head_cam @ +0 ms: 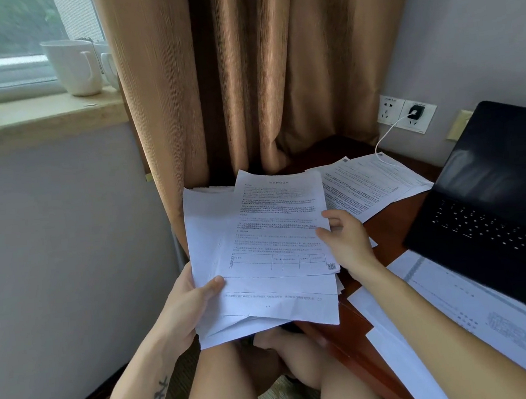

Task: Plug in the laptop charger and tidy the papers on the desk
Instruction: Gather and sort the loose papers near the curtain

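Your left hand [188, 304] grips a stack of papers [262, 279] by its lower left corner, thumb pressed on top, the other fingers hidden beneath. The stack hangs over your bare knees, just off the edge of the desk [385, 230]. Your right hand [344, 240] pinches the right edge of the top sheet [283, 223], a printed page with a table near the bottom. Under your right forearm, loose sheets [455, 303] lie on the desk. To the right of that hand sits an open black laptop [495, 211]. Beyond your right hand, more pages [371, 183] lie spread out. Farther back, a white cable [386, 137] runs up to a charger [414, 112] plugged into the wall socket. Behind the stack hangs a tan curtain [244, 73].
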`<state>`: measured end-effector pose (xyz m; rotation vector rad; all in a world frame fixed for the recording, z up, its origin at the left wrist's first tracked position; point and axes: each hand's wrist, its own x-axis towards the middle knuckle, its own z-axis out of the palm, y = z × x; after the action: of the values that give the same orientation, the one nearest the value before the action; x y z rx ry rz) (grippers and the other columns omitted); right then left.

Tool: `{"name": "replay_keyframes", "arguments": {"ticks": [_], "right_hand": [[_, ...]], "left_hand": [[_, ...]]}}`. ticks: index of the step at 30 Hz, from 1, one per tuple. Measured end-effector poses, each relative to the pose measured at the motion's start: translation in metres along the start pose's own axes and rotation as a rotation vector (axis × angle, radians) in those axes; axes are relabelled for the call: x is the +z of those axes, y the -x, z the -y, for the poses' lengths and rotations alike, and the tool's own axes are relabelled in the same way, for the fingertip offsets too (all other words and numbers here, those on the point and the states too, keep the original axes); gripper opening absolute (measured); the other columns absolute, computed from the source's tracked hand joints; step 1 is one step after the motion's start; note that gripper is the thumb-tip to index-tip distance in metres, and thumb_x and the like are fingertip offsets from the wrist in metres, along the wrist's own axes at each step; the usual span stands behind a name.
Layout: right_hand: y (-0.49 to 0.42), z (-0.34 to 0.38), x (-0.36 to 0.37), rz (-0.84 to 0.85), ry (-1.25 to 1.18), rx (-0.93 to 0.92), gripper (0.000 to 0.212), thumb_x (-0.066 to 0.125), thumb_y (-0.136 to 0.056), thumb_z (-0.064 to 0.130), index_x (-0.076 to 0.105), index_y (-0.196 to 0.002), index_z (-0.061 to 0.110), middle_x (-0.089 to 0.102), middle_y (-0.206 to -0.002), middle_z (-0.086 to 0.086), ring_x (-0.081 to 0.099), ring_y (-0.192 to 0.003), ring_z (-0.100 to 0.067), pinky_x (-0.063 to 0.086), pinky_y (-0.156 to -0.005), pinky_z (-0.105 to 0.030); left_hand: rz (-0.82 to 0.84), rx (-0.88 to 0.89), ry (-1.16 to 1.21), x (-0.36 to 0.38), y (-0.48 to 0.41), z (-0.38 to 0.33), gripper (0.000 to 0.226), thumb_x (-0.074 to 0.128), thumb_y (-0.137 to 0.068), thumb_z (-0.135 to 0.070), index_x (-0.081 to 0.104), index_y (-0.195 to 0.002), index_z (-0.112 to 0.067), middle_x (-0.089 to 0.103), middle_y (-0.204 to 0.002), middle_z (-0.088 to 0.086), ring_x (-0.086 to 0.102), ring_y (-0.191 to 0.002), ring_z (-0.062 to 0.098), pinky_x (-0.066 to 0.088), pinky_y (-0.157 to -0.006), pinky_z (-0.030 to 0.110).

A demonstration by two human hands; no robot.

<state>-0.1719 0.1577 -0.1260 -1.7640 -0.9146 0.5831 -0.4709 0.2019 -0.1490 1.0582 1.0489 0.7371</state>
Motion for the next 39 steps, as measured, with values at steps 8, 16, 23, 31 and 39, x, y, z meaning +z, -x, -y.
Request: {"name": "replay_keyframes", "arguments": {"ticks": [8, 16, 23, 31, 39], "right_hand": [[0.007, 0.001, -0.033, -0.068, 0.028, 0.009, 0.031, 0.063, -0.095, 0.004, 0.061, -0.123, 0.019, 0.066, -0.101, 0.008, 0.063, -0.093, -0.002, 0.049, -0.071, -0.018], [0.043, 0.001, -0.056, 0.128, 0.044, 0.065, 0.038, 0.062, -0.095, 0.002, 0.063, -0.121, 0.03, 0.075, -0.099, -0.001, 0.073, -0.092, -0.014, 0.059, -0.084, -0.034], [0.056, 0.012, -0.027, 0.209, 0.06, 0.03, 0.026, 0.056, -0.1, 0.011, 0.072, -0.108, 0.029, 0.077, -0.088, 0.014, 0.072, -0.084, -0.002, 0.052, -0.065, -0.013], [0.036, 0.012, 0.005, 0.164, 0.204, -0.051, 0.031, 0.042, -0.102, 0.01, 0.069, -0.102, 0.025, 0.07, -0.089, 0.0, 0.062, -0.073, -0.021, 0.045, -0.062, -0.03], [0.012, 0.007, 0.026, 0.26, 0.593, -0.192, 0.041, 0.035, -0.107, 0.026, 0.048, -0.146, 0.024, 0.037, -0.117, -0.001, 0.029, -0.113, -0.018, 0.032, -0.11, -0.033]], "left_hand": [[-0.031, 0.001, -0.005, 0.003, 0.002, 0.0, 0.037, 0.062, -0.102, -0.005, 0.058, -0.131, -0.028, 0.077, -0.118, -0.001, 0.076, -0.104, 0.026, 0.057, -0.097, 0.053], [-0.046, -0.018, 0.018, 0.005, 0.002, -0.001, 0.039, 0.061, -0.103, -0.005, 0.059, -0.131, -0.032, 0.079, -0.114, -0.003, 0.077, -0.102, 0.028, 0.058, -0.095, 0.055], [0.008, -0.04, 0.037, -0.001, 0.005, -0.003, 0.037, 0.056, -0.105, -0.009, 0.058, -0.134, -0.032, 0.077, -0.12, -0.005, 0.074, -0.11, 0.024, 0.055, -0.1, 0.049], [0.061, -0.053, 0.066, -0.003, 0.004, -0.009, 0.035, 0.06, -0.103, -0.032, 0.058, -0.138, -0.035, 0.074, -0.127, -0.008, 0.071, -0.117, 0.022, 0.048, -0.111, 0.051], [0.073, -0.091, 0.057, -0.002, 0.003, -0.02, 0.024, 0.061, -0.103, -0.024, 0.065, -0.127, -0.026, 0.078, -0.117, 0.001, 0.075, -0.107, 0.027, 0.053, -0.103, 0.053]]}}
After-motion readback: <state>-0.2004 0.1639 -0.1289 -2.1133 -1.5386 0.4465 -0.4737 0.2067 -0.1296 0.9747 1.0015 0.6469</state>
